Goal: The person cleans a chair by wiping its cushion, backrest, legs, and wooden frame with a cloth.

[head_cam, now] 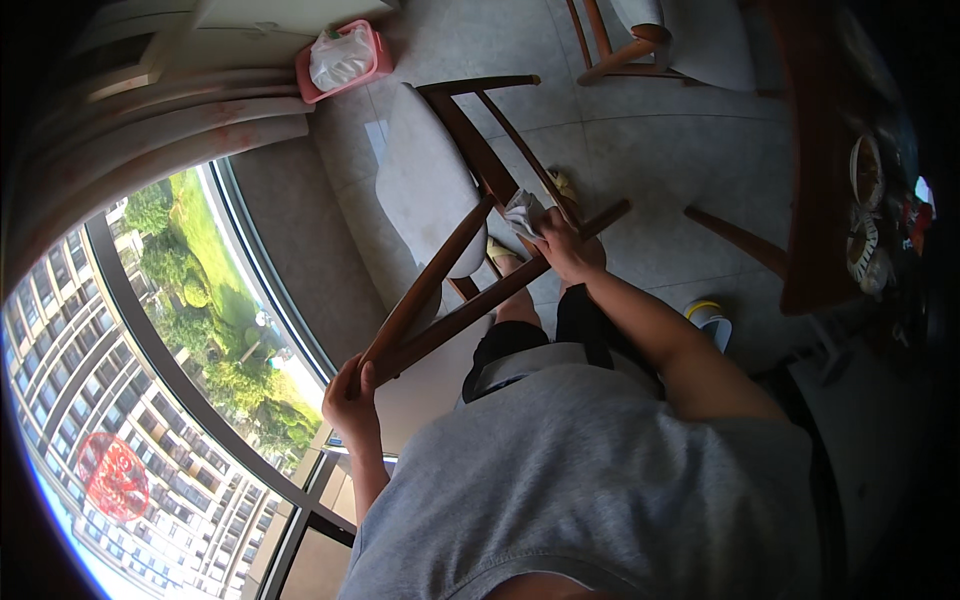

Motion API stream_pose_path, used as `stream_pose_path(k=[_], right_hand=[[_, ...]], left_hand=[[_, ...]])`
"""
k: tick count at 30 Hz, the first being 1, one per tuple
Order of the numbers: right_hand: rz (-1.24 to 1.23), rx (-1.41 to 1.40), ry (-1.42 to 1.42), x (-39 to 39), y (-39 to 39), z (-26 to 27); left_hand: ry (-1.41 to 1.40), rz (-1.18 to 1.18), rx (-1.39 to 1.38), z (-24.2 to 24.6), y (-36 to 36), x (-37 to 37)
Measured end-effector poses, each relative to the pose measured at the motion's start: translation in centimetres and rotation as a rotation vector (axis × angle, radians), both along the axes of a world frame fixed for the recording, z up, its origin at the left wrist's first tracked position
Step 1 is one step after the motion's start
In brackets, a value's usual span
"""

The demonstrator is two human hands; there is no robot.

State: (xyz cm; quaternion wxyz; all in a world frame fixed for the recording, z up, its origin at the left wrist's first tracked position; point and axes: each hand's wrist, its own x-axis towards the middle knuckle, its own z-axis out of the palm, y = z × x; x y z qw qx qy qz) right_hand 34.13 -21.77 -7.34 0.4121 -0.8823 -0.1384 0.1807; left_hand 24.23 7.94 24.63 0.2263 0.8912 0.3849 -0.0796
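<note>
A wooden chair (480, 296) with a grey upholstered seat (431, 184) is tipped over in front of my body, its brown legs and rails pointing several ways. My left hand (352, 401) grips the corner where two wooden members of the frame meet, near the window. Against a leg on the far side, my right hand (571, 246) presses a crumpled pale cloth (523, 213), its fingers wrapped about the wood. Part of the cloth is hidden under those fingers. The chair's lower part is partly covered by my legs and shirt.
A pink bin (381, 52) with a white liner stands by the curtain (262, 131). Another chair (622, 56) is at the top. To the right is a dark wooden table (806, 225) bearing dishes. A yellow-and-white object (709, 321) lies on the tiled floor (667, 157).
</note>
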Motion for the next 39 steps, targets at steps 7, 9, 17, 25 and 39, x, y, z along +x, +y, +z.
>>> stream_pose_path(k=[7,9,17,25,39], right_hand=[[-0.014,0.067,0.068,7.0,5.7,-3.9],[-0.02,0.025,0.013,9.6,8.1,-5.9],[-0.218,-0.113,-0.117,24.6,18.6,-13.8],[-0.133,-0.386,0.016,33.5,14.9,-26.1],[-0.186,0.312,0.061,25.7,10.5,-24.0]], left_hand=[[0.051,-0.091,0.056,0.2,1.7,2.1],[0.063,-0.134,0.083,0.4,2.1,2.5],[0.191,-0.166,0.156,0.2,1.1,3.9],[0.32,-0.085,0.206,0.4,-0.1,6.0],[0.318,-0.043,0.193,0.8,0.4,7.6]])
